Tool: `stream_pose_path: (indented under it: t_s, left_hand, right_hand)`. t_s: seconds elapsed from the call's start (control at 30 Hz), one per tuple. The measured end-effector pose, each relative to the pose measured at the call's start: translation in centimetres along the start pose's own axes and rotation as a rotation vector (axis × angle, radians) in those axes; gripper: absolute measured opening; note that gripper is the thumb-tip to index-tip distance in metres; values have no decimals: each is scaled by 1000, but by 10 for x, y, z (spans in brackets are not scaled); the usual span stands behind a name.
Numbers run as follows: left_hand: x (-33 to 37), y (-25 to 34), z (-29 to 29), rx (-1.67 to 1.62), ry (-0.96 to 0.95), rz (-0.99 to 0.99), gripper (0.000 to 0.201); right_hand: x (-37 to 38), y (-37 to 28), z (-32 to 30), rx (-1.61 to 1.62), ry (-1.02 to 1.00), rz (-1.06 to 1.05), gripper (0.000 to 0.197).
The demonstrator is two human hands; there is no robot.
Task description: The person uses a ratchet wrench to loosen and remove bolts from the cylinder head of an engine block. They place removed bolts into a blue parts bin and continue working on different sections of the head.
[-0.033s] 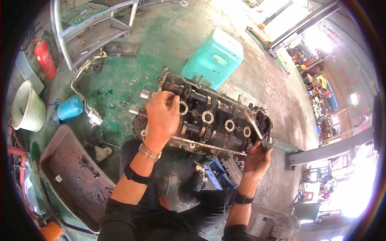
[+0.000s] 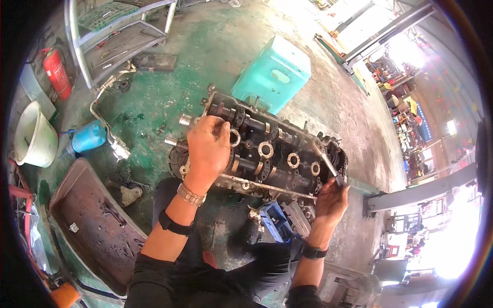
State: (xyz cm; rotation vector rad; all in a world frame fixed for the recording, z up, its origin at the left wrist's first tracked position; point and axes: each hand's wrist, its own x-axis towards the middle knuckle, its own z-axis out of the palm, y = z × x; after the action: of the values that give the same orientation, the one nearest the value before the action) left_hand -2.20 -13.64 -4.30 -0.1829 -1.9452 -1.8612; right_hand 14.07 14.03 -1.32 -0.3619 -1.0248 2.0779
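In front of me lies an engine cylinder head, dark and oily, with camshafts along it and several round pale openings. My right hand is closed around the dark grip of a ratchet wrench at the head's right end. The wrench's metal shaft slants up and left over the parts there. My left hand is closed over the left end of the head, beside the nearest round opening. Its fingertips are bent down and partly hidden, so what they grip, if anything, does not show.
A turquoise stool stands just beyond the head. A brown tray, a blue container, a white bucket and a fire extinguisher are on the left. A blue bin sits near my knees.
My right hand and the wrench grip have shifted very slightly to the right. The left hand and the cylinder head stay practically where they were.
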Motion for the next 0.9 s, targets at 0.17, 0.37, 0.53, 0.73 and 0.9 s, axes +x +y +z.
stream_pose_path:
  t_s: [0.17,0.37,0.53,0.73,0.9]
  left_hand:
    - [2,3,-2,20,-3,27,14]
    - [2,5,-2,-18,-16,-20,13]
    - [2,4,-2,-23,-27,-17,11]
    - [3,1,-2,-31,-33,-21,11]
    - [3,4,-5,22,-34,0,13]
  right_hand:
    - [72,-31,29,-310,69,140,22]
    - [155,-14,102,-889,13,231,36]
    - [160,20,179,-1630,-442,151,48]
    - [56,57,234,-2201,-1425,-339,36]
    - [-28,38,183,-2074,-1647,-640,15]
